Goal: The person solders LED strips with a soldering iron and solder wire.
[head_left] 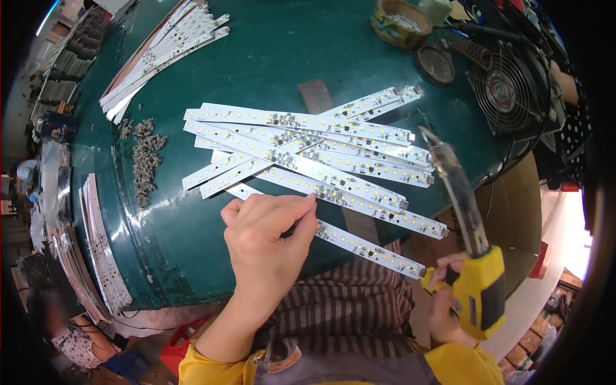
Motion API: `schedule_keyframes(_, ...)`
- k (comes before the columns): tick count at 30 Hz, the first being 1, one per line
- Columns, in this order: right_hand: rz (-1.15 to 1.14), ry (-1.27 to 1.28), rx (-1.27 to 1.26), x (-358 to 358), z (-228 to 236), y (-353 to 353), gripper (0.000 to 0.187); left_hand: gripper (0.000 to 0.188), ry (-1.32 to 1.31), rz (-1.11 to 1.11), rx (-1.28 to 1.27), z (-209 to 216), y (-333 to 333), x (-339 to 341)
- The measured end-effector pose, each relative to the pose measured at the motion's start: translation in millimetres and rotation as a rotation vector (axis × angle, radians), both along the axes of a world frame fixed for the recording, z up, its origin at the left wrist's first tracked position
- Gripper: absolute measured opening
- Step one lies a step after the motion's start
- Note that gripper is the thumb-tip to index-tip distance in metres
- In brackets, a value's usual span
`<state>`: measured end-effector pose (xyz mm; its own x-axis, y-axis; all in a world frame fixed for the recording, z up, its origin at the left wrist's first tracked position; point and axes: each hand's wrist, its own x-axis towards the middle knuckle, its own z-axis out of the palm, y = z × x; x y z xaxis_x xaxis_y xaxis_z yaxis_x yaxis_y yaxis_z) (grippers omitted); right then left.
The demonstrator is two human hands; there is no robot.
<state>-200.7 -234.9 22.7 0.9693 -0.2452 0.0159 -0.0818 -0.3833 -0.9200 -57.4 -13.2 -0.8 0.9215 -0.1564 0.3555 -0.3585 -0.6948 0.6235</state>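
My left hand (266, 237) is closed in a pinch on a white LED strip board (369, 249), near the table's front edge. That board slants down to the right, and my hand covers part of its length. My right hand (443, 308) wraps around the handle of a yellow and black soldering gun (481, 292). The gun's long metal front part points up and away, its tip beside the right ends of the piled boards. A loose, crisscrossed pile of LED strip boards (308, 151) lies just beyond my left hand.
Small grey parts (147, 160) are heaped left of the pile. More strip boards (170, 48) lie at the far left, others (102, 250) at the left edge. A round tin (401, 22), a small dish (436, 64) and a fan (504, 93) stand at the far right. Another person (83, 340) is at lower left.
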Motion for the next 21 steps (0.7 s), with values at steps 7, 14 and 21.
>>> schedule_keyframes(7,-0.009,0.149,0.219,-37.4,-14.1,-9.7,0.053,0.016,-0.021,0.014,0.053,0.3,0.3,-2.6)
schedule_keyframes(14,0.016,0.440,0.299,-19.9,1.5,-6.7,0.027,0.013,0.098,0.079,-0.091,-2.4,-5.9,-4.1)
schedule_keyframes(21,0.288,0.182,-0.008,0.0,6.3,-5.1,0.030,0.012,0.068,0.085,-0.075,-0.9,-0.7,-2.9)
